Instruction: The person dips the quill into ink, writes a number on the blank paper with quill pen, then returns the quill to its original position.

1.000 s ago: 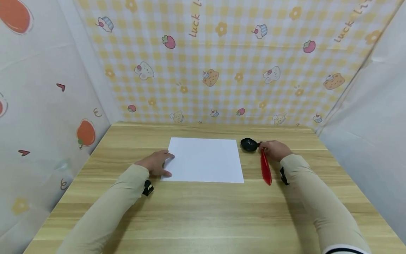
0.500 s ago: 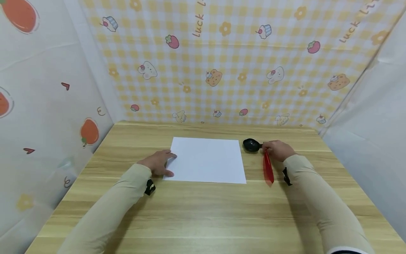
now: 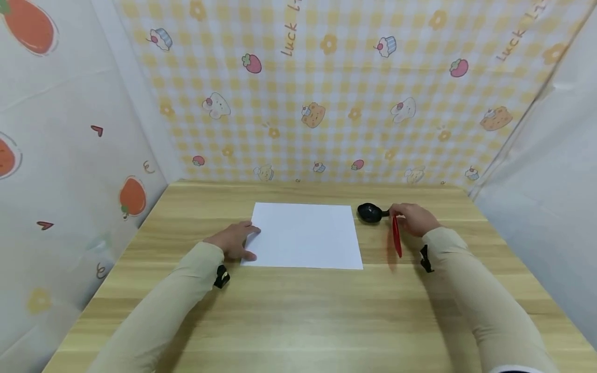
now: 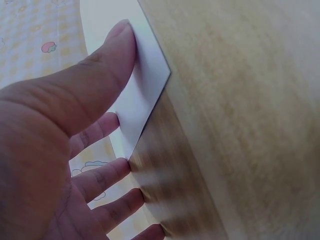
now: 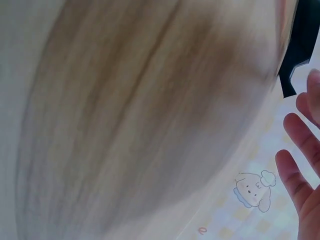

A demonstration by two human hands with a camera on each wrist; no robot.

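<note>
A white sheet of paper [image 3: 304, 235] lies flat on the wooden table. My left hand [image 3: 233, 241] rests at its left edge, fingers spread; in the left wrist view the thumb [image 4: 117, 52] lies over the paper [image 4: 145, 65] near a corner. Right of the sheet is a black ladle-like spoon [image 3: 370, 213], its handle pointing right towards my right hand [image 3: 416, 219]. That hand pinches the upper end of a slim red blade-shaped thing [image 3: 397, 239], seen nearly edge-on and partly blurred; its kind is unclear. In the right wrist view several fingers [image 5: 295, 175] show, but not the grip.
The wooden table [image 3: 298, 316] stretches in front of the sheet. A yellow checked cloth [image 3: 280, 93] hangs behind it, with white cloth walls [image 3: 70, 129] on both sides. At the right wrist view's upper edge sits a black notched piece [image 5: 300, 45], its kind unclear.
My right hand has shifted slightly right, lifting and turning the red thing, which now looks narrower and shorter. More of the spoon's handle shows. My left hand stays on the paper.
</note>
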